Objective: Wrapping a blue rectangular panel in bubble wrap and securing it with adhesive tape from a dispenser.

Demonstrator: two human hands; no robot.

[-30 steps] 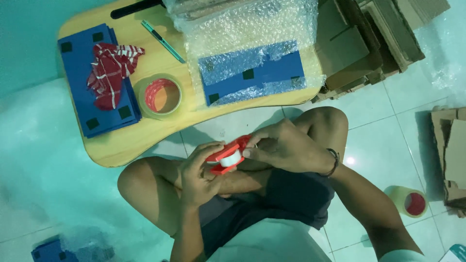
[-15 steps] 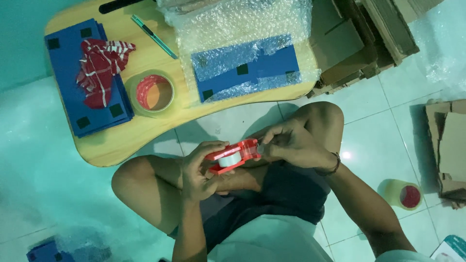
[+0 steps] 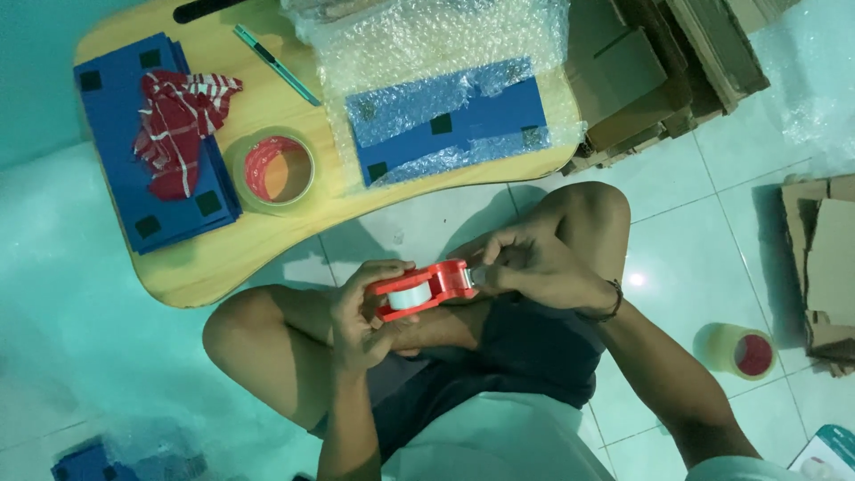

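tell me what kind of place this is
Probably a home floor set up for packing goods: a person sits on pale floor tiles at a low wooden table, with bubble wrap, flattened cardboard boxes and tape rolls around.

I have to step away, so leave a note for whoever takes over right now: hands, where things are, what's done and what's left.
Left hand: grip closed around the red plastic tape dispenser, held over the lap.
Right hand: fingertips pinching at the dispenser's front end.
Blue flat panel under bubble wrap lies on the low wooden table, beside a roll of clear tape with red core.
Done: panel covered with wrap.
Left: no tape on the wrap that I can see.
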